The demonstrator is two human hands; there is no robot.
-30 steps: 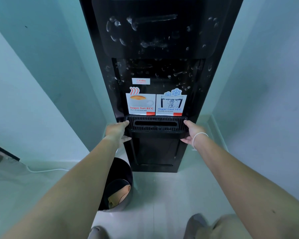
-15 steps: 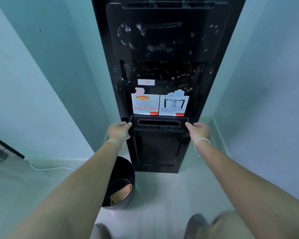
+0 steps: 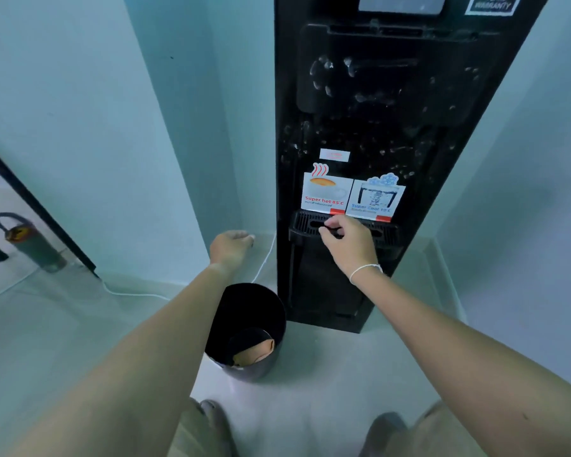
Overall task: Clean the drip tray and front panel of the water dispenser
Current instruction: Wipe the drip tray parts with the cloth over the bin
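Observation:
A tall black water dispenser [image 3: 389,133] stands against the wall, its front panel spotted with dried droplets and carrying two stickers, "Super hot" and "Super cool". The black slotted drip tray [image 3: 305,224] juts out below the stickers. My right hand [image 3: 348,242] is over the tray's middle, its fingers curled and pinching the grille at its slot. My left hand [image 3: 229,247] hangs in the air left of the dispenser, loosely curled and holding nothing.
A black waste bin [image 3: 251,328] with brown paper inside stands on the floor by the dispenser's left foot. A white cable [image 3: 129,293] runs along the floor. A dark flask [image 3: 30,244] lies at the far left. Walls close in on both sides.
Both hands have left the tray's two ends. The right hand moved onto the grille's middle and the left hand drew away to the left. The view swung left.

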